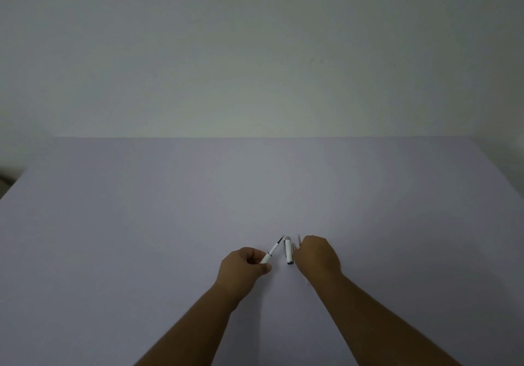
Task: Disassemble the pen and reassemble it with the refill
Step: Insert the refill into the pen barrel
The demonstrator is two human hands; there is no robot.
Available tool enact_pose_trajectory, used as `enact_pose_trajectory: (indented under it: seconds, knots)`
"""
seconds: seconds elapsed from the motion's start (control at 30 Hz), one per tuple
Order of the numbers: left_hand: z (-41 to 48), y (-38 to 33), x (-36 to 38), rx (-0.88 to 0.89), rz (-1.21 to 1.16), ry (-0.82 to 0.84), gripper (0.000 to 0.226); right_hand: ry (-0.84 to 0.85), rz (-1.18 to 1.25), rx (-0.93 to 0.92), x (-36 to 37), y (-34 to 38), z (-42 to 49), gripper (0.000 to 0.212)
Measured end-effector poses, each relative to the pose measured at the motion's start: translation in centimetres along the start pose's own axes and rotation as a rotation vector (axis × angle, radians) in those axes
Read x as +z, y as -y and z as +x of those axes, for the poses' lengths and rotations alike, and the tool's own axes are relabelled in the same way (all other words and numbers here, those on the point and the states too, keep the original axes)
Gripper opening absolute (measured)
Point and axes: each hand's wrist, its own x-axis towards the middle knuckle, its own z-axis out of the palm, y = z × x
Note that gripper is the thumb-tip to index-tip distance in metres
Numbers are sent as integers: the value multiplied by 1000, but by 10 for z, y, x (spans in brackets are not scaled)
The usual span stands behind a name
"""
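My left hand (246, 265) grips a white pen body (271, 252) that points up and to the right, its dark tip free in the air. A white pen cap (288, 253) with a grey end lies on the table just right of it. My right hand (317, 256) rests palm down beside the cap, fingers curled over thin grey pieces (299, 239) that stick out past its knuckles. Whether those pieces are refills, and whether the hand grips them, is hidden by the hand.
A pale lavender table (255, 195) fills the lower half of the view. A plain white wall (255, 53) stands behind its far edge. The table's left edge slants in at the far left.
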Motion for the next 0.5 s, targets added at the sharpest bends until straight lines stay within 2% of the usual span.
enact_pose_trajectory:
  seconds: [0.17, 0.27, 0.33, 0.5]
  knots:
    - [0, -1, 0, 8, 18, -1, 10, -14, 101, 42, -2, 1, -5, 30]
    - [-1, -1, 0, 18, 35, 4, 11, -72, 258, 26, -9, 2, -6, 30]
    - [-1, -1, -1, 21, 40, 4, 10, -79, 411, 11, -16, 3, -5, 37]
    - [-4, -7, -2, 30, 39, 5, 14, -2, 948, 23, -36, 11, -12, 18]
